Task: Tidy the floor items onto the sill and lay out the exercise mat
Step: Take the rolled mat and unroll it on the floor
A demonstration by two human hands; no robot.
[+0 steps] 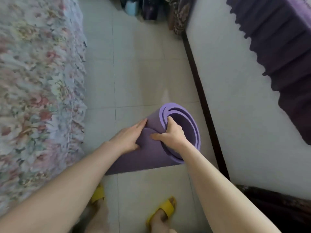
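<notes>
pinching end layers of the soft, seemingly light rolled mat (148, 158) in right hand (171, 134), steadying with flat left hand (128, 139) just beside.

Bare left hand (129, 137), right hand (172, 134); 2 yellow slippers (165, 210)

The floor (134, 73) is pale tile with thin grout lines. Whether the lower end of the rolled mat (148, 158) touches it I cannot tell. Nearer me than the mat, my feet (161, 221) stand on the tiles in yellow slippers (165, 210). Left of the mat stands the bed (42, 81) under a flowered cover (33, 132). Right of the mat a dark skirting (200, 91) edges the tiles. Far beyond the mat sit a pale blue thing (132, 7) and dark, blurred things (149, 10).
</notes>
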